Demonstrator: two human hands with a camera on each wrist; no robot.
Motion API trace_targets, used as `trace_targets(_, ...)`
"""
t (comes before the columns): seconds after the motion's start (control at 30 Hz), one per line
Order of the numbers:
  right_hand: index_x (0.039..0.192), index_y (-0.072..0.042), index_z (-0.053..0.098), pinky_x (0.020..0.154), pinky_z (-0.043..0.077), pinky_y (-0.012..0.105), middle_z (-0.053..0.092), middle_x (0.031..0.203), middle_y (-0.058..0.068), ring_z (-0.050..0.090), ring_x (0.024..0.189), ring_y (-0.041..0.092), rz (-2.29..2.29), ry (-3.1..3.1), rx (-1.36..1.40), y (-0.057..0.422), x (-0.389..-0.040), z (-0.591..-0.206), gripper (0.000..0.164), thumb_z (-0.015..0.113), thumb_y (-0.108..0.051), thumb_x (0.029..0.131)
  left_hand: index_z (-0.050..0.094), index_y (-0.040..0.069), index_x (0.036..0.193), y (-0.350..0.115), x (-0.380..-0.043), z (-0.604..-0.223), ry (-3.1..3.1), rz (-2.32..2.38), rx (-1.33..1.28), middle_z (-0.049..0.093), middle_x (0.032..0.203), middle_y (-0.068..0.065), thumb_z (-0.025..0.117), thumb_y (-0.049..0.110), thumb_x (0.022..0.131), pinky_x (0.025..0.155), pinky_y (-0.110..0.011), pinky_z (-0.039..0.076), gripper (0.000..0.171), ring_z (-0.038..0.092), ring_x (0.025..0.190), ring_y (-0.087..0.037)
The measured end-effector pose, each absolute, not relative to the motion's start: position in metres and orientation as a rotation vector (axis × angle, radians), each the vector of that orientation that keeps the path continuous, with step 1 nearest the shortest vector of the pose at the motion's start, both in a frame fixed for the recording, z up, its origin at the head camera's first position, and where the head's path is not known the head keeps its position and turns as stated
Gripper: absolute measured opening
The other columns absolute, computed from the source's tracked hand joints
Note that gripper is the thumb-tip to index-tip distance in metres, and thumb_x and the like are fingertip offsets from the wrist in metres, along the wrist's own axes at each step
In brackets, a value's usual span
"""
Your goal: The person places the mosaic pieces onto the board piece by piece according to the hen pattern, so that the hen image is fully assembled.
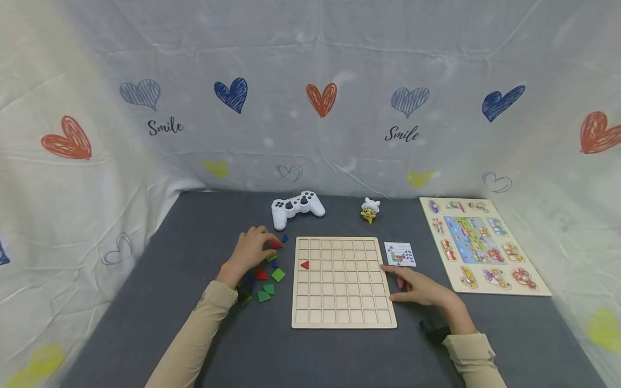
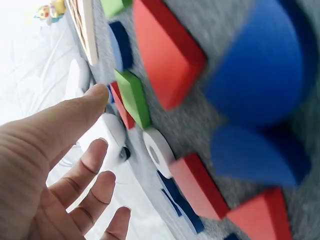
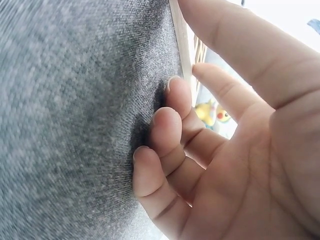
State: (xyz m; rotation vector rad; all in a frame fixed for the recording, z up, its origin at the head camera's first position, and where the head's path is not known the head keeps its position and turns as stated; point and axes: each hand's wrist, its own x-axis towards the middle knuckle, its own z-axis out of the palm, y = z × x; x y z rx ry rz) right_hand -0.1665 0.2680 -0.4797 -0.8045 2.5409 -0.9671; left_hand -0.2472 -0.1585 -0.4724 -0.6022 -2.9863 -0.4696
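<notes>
My left hand (image 1: 251, 249) reaches over the loose pieces at the left, its fingertips right by a red piece (image 1: 276, 244). In the left wrist view its thumb (image 2: 82, 107) lies close to a green block (image 2: 133, 98), the other fingers spread and bent a little. A wooden grid board (image 1: 343, 319) lies in the middle, with a red triangle (image 1: 305, 264) in its left column. My right hand (image 1: 421, 288) rests at the board's right edge, thumb and index finger on the rim. Its other fingers (image 3: 166, 131) curl loosely against the cloth with nothing between them.
Green, blue and red pieces (image 1: 278, 275) lie scattered left of the board. A white game controller (image 1: 297, 207) and a small figurine (image 1: 370, 209) stand behind it. A pattern card (image 1: 400, 254) and a picture puzzle board (image 1: 440, 264) lie to the right.
</notes>
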Motion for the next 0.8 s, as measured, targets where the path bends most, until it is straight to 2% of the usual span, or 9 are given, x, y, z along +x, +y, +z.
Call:
trace_targets(0.13, 0.140, -0.002, 0.037, 0.057, 0.036, 0.022, 0.044, 0.082, 0.006, 0.037, 0.064, 0.008, -0.945, 2.531, -0.720, 0.268, -0.167, -0.479, 0.072, 0.070, -0.028, 0.082, 0.071, 0.025, 0.101, -0.163, -0.253, -0.472, -2.987, -0.432, -0.615, 0.055, 0.098, -0.004, 0.072, 0.023, 0.081, 0.077, -0.047, 0.037, 0.021, 0.047, 0.088, -0.024)
trace_targets(0.43, 0.138, 0.001, 0.038, 0.055, 0.035, 0.021, 0.044, 0.081, 0.007, 0.036, 0.061, 0.006, -0.956, 2.531, -0.756, 0.268, -0.167, -0.477, 0.070, 0.070, -0.026, 0.082, 0.070, 0.025, 0.106, -0.168, -0.266, -0.475, -3.039, -0.352, -0.613, 0.054, 0.104, -0.004, 0.071, 0.021, 0.081, 0.083, -0.051, 0.037, 0.026, 0.048, 0.095, -0.026)
trace_targets(0.8, 0.138, 0.000, 0.038, 0.055, 0.035, 0.021, 0.044, 0.081, 0.007, 0.035, 0.061, 0.006, -0.951, 2.544, -0.759, 0.269, -0.168, -0.480, 0.070, 0.070, -0.027, 0.082, 0.069, 0.026, 0.107, -0.168, -0.274, -0.480, -3.052, -0.387, -0.718, 0.052, 0.103, -0.002, 0.070, 0.024, 0.082, 0.079, -0.045, 0.036, 0.024, 0.044, 0.091, -0.023)
